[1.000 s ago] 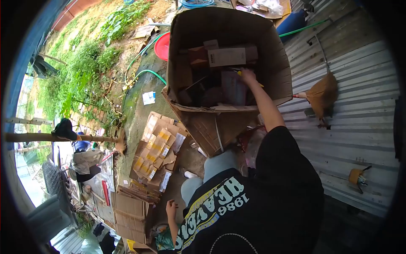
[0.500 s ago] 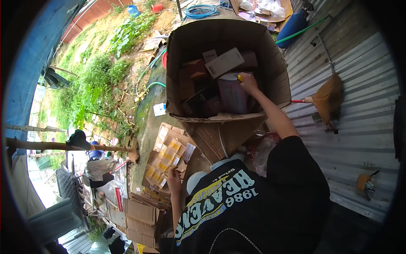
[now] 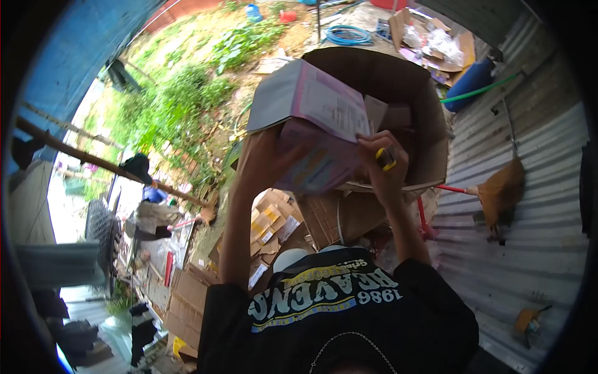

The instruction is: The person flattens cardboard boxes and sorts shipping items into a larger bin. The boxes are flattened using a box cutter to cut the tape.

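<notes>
A pink and purple printed box (image 3: 327, 103) with a grey flap is raised in front of the large open carton (image 3: 433, 134). My left hand (image 3: 268, 159) is wrapped round its left side, the fingers partly blurred. At the box's right edge, my right hand (image 3: 386, 156) has closed fingers, with a small yellow and black tool (image 3: 386, 158) held in it and the fingertips on the box's edge. Smaller boxes (image 3: 397, 116) show inside the carton behind it.
Flattened cardboard pieces (image 3: 268, 218) lie below the carton, and more folded cardboard (image 3: 187, 305) is stacked at the lower left. A broom (image 3: 498, 190) leans by the corrugated metal wall (image 3: 536, 249) on the right. A blue hose coil (image 3: 349, 35) lies beyond.
The pink and purple box has come up out of the carton. My left hand has moved up from the flattened cardboard to hold it. The view has shifted.
</notes>
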The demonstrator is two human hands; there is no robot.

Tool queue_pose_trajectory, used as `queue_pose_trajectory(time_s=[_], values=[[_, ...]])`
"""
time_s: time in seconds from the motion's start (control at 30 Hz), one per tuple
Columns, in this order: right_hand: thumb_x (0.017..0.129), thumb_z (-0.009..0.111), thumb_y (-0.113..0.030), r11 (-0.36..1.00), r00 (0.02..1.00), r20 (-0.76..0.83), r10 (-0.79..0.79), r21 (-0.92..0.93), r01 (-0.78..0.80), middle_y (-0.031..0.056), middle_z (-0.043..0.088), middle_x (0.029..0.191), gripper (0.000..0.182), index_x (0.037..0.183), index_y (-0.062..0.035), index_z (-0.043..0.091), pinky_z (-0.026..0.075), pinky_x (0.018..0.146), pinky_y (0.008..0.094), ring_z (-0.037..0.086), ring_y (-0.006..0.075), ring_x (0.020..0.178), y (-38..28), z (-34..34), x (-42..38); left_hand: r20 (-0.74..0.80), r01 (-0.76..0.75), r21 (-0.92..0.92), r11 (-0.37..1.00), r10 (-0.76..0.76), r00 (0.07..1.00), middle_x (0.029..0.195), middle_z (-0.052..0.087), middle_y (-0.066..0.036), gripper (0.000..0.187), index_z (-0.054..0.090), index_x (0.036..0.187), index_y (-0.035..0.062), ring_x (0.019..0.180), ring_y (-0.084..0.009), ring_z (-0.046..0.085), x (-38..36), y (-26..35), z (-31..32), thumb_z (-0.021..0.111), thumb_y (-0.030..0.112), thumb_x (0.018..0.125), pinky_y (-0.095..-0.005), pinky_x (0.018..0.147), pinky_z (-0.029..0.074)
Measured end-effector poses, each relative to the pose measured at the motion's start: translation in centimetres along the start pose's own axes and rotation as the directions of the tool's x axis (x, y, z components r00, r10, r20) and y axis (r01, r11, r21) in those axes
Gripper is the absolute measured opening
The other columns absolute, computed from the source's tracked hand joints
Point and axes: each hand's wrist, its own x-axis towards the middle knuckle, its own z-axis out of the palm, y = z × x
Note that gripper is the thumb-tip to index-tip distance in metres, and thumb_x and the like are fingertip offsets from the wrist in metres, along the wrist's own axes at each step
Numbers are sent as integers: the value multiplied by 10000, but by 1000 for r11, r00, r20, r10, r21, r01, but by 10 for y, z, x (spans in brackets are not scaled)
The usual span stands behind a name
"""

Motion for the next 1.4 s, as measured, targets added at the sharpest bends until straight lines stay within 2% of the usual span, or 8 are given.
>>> queue_pose_trajectory(time_s=[0.13,0.2,0.27,0.4,0.57,0.7,1.3,1.4], values=[[705,611,9,973,980,145,136,168,-160,86,570,717,65,682,24,552,434,618,244,576,153,702,4,41,-23,269,470,-409,783,-388,881,923,592,-138,504,471,1059,-16,900,-225,558,-47,-35,-3,666,268,691,-337,758,440],[702,622,-4,961,954,266,140,197,-196,90,569,755,93,732,16,537,436,621,252,573,160,711,10,58,-28,199,426,-729,536,-429,881,917,596,-105,417,506,1018,-10,868,-177,565,-82,-45,0,664,202,696,-325,735,453],[700,632,-17,951,918,376,129,216,-222,93,567,794,141,788,7,525,437,623,259,570,164,716,8,76,-30,58,406,-758,511,-567,821,902,597,-80,327,539,978,-14,836,-147,564,-116,-47,8,651,108,695,-303,718,456],[725,615,-51,980,896,419,-146,187,72,102,524,854,297,941,-38,411,440,589,318,563,236,676,-21,103,-42,-59,335,-863,379,-733,678,817,616,-77,219,582,890,-33,756,-129,575,-163,-36,-14,630,39,689,-259,678,455],[757,527,-75,976,553,820,-151,36,213,150,496,783,228,938,-48,392,410,506,413,536,346,624,-41,130,-67,-293,685,-423,593,-805,516,706,620,-118,280,597,812,-26,628,-192,599,-199,-11,-49,693,177,645,-297,589,459],[721,515,-51,939,368,922,-123,-12,344,139,509,716,239,936,-37,414,415,478,404,552,322,603,-28,166,-109,-326,870,23,492,-819,471,650,589,-159,323,589,758,-5,635,-300,578,-254,-11,-51,675,290,659,-347,564,441],[768,500,-92,894,25,960,-279,250,372,129,510,760,179,919,-44,417,427,488,383,552,306,602,-102,212,-286,-378,987,-57,153,-918,120,700,592,-136,210,621,797,67,717,-301,571,-438,93,-79,616,250,694,-357,618,435],[758,552,-150,934,64,969,-240,213,287,134,521,816,243,931,-48,415,425,526,384,548,319,639,-118,216,-309,-401,977,73,198,-891,211,670,584,-130,184,621,760,73,690,-296,567,-469,104,-74,617,236,675,-366,620,416]])
